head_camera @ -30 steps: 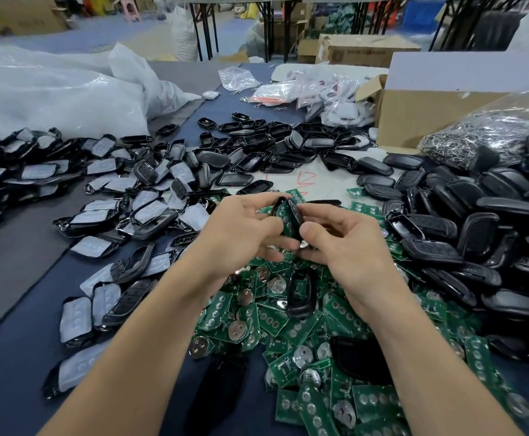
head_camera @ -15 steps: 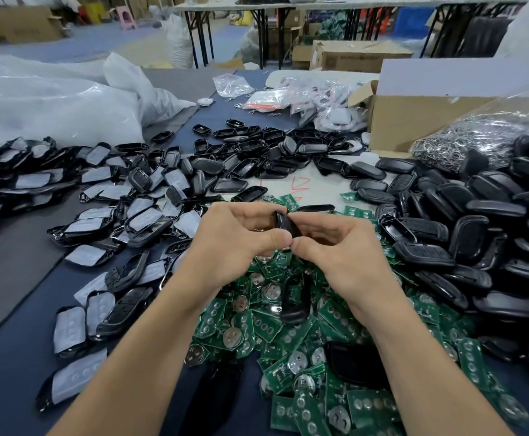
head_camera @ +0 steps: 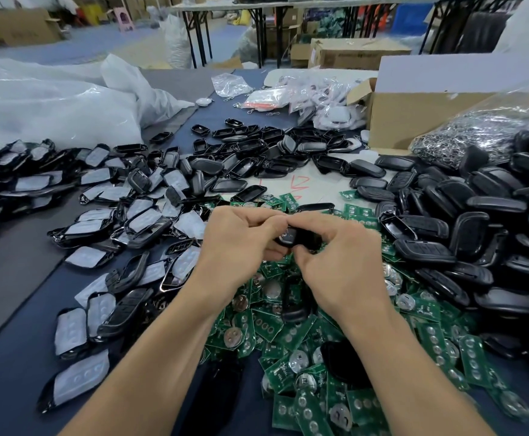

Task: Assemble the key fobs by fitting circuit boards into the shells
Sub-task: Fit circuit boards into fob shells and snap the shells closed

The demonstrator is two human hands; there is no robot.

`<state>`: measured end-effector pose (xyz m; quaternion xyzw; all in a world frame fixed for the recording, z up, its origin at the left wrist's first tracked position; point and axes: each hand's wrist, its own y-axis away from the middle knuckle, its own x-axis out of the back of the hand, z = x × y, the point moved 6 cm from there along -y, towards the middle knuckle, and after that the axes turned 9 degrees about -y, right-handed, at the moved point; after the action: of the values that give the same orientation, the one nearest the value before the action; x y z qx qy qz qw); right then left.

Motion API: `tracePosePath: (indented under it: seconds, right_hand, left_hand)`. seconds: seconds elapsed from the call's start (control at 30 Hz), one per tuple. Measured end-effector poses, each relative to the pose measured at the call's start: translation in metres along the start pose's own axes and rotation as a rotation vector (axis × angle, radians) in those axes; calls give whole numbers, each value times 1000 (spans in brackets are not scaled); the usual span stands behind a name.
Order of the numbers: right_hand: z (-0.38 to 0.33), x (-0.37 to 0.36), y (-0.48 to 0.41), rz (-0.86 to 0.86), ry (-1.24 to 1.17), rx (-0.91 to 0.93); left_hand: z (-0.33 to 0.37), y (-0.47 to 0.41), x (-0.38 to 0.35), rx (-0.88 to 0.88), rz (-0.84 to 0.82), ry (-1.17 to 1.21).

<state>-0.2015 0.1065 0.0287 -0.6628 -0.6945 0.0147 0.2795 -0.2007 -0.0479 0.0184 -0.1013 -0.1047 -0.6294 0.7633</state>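
Observation:
A black key fob shell (head_camera: 299, 237) is held between both hands above the table's middle. My left hand (head_camera: 241, 243) grips its left end with curled fingers, and my right hand (head_camera: 335, 259) pinches its right end from above. Whether a board sits inside is hidden by my fingers. Under my hands lies a heap of green circuit boards (head_camera: 304, 344) with round coin cells. A pile of black shell halves (head_camera: 464, 237) fills the right side. Shell halves with grey button pads (head_camera: 106, 221) are spread over the left.
More empty black shells (head_camera: 257, 155) lie at the far middle. A cardboard box (head_camera: 430, 114) and a bag of metal rings (head_camera: 477, 133) stand at the back right. Large white plastic bags (head_camera: 52, 108) occupy the back left. A loose black shell (head_camera: 345, 360) rests on the boards.
The shell was upright with a green board showing between my fingers; now it lies flat and both hands have closed over it. The view has tilted down slightly.

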Motion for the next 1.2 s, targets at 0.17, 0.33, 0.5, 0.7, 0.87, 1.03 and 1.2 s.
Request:
tracePosePath:
  seconds: [0.17, 0.33, 0.5, 0.7, 0.87, 1.03, 1.2]
  right_hand:
    - [13, 6, -8, -18, -219, -158]
    - [28, 11, -12, -24, -383, -285]
    - [30, 13, -13, 28, -440, -267]
    - [31, 10, -14, 5, -528, -264]
    - [31, 8, -14, -55, -525, -284]
    - [28, 10, -14, -2, -560, -230]
    - [25, 13, -14, 1, -656, -237]
  left_hand:
    - [1, -1, 5, -45, 40, -34]
    - [8, -2, 2, -152, -15, -50]
    - [1, -1, -2, -69, -10, -33]
    - [1, 0, -4, -34, -6, 101]
    - [10, 2, 1, -171, 69, 6]
    - [10, 3, -2, -151, 34, 40]
    - [12, 2, -1, -190, 34, 93]
